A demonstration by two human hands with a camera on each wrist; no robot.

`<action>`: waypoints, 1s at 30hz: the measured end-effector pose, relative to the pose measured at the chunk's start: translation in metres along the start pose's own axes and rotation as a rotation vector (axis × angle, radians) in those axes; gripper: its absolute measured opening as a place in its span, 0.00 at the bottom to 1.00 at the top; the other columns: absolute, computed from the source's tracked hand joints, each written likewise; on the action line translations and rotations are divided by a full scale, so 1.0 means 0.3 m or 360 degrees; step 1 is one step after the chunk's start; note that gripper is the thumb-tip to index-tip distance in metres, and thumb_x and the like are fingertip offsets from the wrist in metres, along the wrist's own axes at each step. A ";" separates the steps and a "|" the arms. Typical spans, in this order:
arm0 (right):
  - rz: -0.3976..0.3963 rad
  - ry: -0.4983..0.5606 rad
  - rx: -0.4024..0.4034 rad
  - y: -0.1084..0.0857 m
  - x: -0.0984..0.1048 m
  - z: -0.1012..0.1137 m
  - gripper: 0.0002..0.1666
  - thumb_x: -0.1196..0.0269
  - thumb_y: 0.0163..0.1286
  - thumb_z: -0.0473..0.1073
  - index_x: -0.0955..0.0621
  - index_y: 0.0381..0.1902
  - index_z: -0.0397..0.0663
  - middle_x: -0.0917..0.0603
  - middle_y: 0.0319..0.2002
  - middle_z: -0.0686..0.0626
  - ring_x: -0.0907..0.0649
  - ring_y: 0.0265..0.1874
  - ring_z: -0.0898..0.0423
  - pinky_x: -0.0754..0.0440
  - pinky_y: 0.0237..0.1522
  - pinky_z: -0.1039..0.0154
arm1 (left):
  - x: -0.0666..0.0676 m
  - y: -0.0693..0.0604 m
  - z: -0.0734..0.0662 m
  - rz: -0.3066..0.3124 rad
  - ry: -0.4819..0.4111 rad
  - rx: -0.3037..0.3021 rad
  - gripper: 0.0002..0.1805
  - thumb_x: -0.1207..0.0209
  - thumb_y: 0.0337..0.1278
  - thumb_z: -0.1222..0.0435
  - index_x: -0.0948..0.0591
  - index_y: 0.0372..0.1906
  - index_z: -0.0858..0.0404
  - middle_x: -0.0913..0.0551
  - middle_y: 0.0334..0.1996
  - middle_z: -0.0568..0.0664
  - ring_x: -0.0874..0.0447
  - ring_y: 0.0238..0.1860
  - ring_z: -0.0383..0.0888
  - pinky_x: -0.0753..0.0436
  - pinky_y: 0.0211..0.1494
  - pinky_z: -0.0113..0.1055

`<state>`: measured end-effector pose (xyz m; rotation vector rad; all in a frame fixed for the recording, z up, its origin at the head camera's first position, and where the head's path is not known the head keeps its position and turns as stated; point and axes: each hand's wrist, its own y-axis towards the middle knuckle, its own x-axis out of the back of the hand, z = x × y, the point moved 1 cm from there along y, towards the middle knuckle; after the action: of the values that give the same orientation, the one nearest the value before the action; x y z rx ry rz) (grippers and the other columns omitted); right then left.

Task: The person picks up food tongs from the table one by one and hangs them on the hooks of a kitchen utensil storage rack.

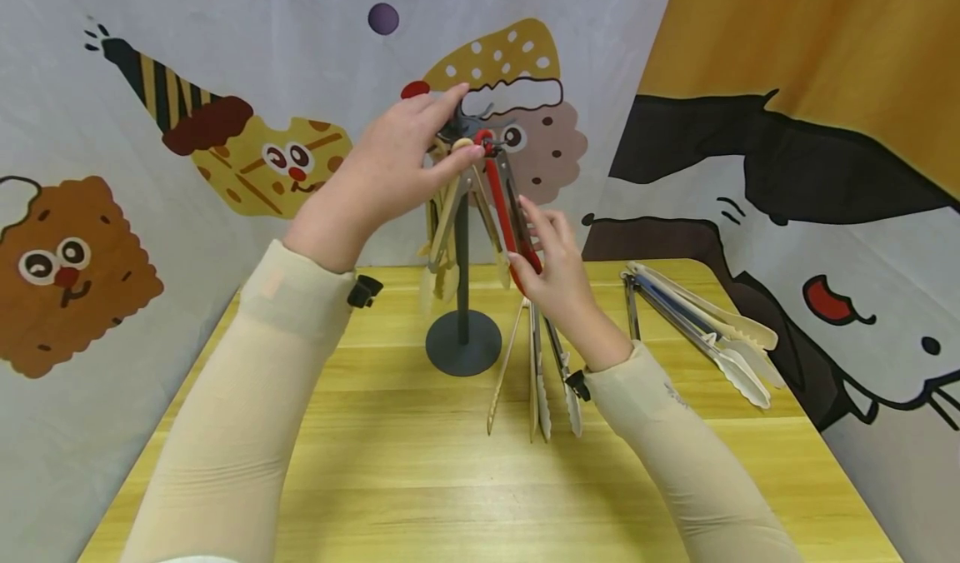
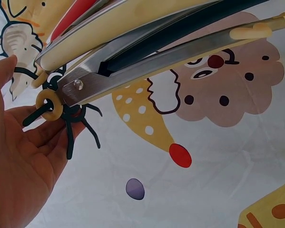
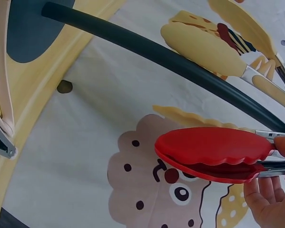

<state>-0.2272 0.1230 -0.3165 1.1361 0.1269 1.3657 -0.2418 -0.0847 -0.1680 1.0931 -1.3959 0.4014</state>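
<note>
A dark stand (image 1: 462, 255) holds several cream-tipped tongs (image 1: 446, 238) by their end rings on the hooks (image 2: 69, 140) at its top. My left hand (image 1: 382, 163) is round that hooked top, fingers behind it and thumb in front, close to the red tongs' ring. The red tongs (image 1: 497, 192) slant down on the stand's right side, ring end up at the hooks. Lower down, my right hand (image 1: 557, 276) grips them between thumb and fingers. In the right wrist view their scalloped red heads (image 3: 213, 147) are slightly apart, with the right hand (image 3: 270, 202) at the metal arms.
On the wooden table (image 1: 420, 480), several tongs (image 1: 536, 380) lie in front and to the right of the stand's round base (image 1: 463, 355). More tongs (image 1: 705, 326) lie at the back right. A curtain (image 1: 300, 13) with cartoon prints hangs behind the table.
</note>
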 end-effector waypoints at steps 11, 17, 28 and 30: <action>0.0039 -0.0107 -0.0012 0.003 -0.012 -0.004 0.43 0.36 0.63 0.37 0.42 0.73 0.52 0.34 0.57 0.39 0.32 0.55 0.45 0.28 0.51 0.50 | -0.005 0.000 0.004 -0.0059 -0.0013 -0.0059 0.38 0.56 0.65 0.42 0.49 0.75 0.51 0.37 0.70 0.52 0.41 0.70 0.50 0.41 0.72 0.46; 0.0050 -0.0105 -0.0009 0.006 -0.020 -0.010 0.47 0.35 0.62 0.38 0.45 0.74 0.51 0.37 0.61 0.38 0.36 0.59 0.44 0.31 0.55 0.48 | -0.006 -0.001 0.006 -0.0081 -0.0026 -0.0077 0.37 0.56 0.66 0.43 0.48 0.75 0.51 0.37 0.70 0.50 0.41 0.71 0.49 0.42 0.72 0.46; 0.0049 -0.0087 -0.0018 0.012 -0.024 -0.009 0.50 0.32 0.59 0.40 0.45 0.74 0.50 0.39 0.62 0.39 0.39 0.61 0.43 0.32 0.56 0.46 | -0.009 0.001 0.006 -0.0095 -0.0024 -0.0084 0.37 0.56 0.66 0.44 0.48 0.75 0.51 0.37 0.70 0.50 0.42 0.71 0.48 0.42 0.73 0.45; 0.0049 -0.0087 -0.0016 0.014 -0.025 -0.009 0.50 0.32 0.58 0.41 0.45 0.74 0.50 0.39 0.62 0.40 0.39 0.61 0.43 0.32 0.57 0.46 | -0.009 0.002 0.006 -0.0095 -0.0023 -0.0084 0.37 0.56 0.66 0.44 0.48 0.75 0.52 0.37 0.70 0.50 0.42 0.71 0.48 0.42 0.73 0.45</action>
<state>-0.2341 0.1176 -0.3189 1.1700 0.0636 1.3597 -0.2438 -0.0849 -0.1705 1.0941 -1.3758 0.3123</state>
